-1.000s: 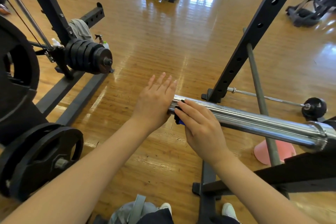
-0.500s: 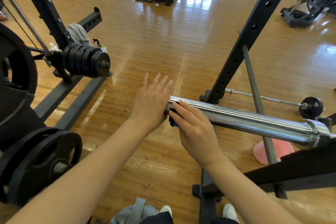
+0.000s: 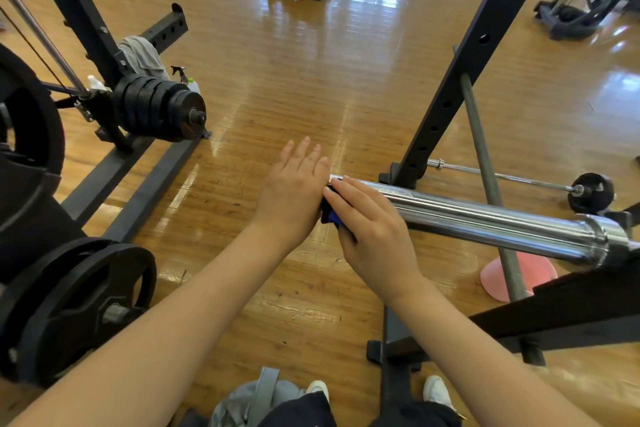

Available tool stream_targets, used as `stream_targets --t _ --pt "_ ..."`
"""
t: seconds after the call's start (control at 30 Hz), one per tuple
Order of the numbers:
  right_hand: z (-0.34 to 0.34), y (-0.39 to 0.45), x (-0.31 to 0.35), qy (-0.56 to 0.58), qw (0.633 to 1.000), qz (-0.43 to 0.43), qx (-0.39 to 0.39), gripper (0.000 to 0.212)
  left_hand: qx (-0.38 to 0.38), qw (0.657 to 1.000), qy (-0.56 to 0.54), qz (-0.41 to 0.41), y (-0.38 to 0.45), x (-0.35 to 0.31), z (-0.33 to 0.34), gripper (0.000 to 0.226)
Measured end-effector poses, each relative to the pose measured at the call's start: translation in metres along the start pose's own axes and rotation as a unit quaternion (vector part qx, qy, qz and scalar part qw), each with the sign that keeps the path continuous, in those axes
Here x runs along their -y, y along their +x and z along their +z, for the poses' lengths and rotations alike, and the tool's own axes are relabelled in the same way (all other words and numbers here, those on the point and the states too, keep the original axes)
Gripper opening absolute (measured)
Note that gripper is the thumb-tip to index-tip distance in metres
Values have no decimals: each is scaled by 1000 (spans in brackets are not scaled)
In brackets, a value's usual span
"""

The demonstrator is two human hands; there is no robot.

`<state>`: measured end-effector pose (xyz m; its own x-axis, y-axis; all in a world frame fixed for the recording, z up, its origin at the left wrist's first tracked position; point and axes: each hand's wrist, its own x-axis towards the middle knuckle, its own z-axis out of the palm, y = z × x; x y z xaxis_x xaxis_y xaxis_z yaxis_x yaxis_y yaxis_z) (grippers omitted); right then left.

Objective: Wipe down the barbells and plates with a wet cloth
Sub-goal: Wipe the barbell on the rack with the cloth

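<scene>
A chrome barbell sleeve runs from the centre to the right edge, resting on a black rack. My left hand lies flat, fingers straight, with its palm against the sleeve's free end. My right hand lies over the sleeve just behind that end and holds a dark blue cloth against the metal; only a small part of the cloth shows under the fingers. Black plates sit stacked on a peg at the left, and larger plates stand at lower left.
A black rack upright slants up at right. A thin bar with a small black plate lies on the wooden floor behind it, and a pink cone beneath the sleeve. A spray bottle and grey towel are at left. A grey bag lies by my feet.
Both hands have stayed at the sleeve's end, the right hand sliding the cloth slightly closer to the tip. The view has tilted a little.
</scene>
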<state>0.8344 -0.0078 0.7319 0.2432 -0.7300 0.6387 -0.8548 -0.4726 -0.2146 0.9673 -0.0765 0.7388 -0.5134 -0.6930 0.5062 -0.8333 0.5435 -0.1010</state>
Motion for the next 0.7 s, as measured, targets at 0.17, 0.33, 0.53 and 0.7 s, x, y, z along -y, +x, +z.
stream_targets --t 0.17,0.33,0.53,0.7 --pt "-7 -14 -13 -23 999 -21 -9 32 25 1000 1 -3 -5 3 -7 69" --pt "-7 -8 -2 -16 999 12 -30 34 -23 999 40 -19 -15 13 1 62" --pt "9 0 5 -4 999 -30 19 34 -47 999 5 -14 -10 15 7 24" --pt "0 -9 -9 -32 999 -23 -19 32 55 998 -23 -28 0 15 -3 60"
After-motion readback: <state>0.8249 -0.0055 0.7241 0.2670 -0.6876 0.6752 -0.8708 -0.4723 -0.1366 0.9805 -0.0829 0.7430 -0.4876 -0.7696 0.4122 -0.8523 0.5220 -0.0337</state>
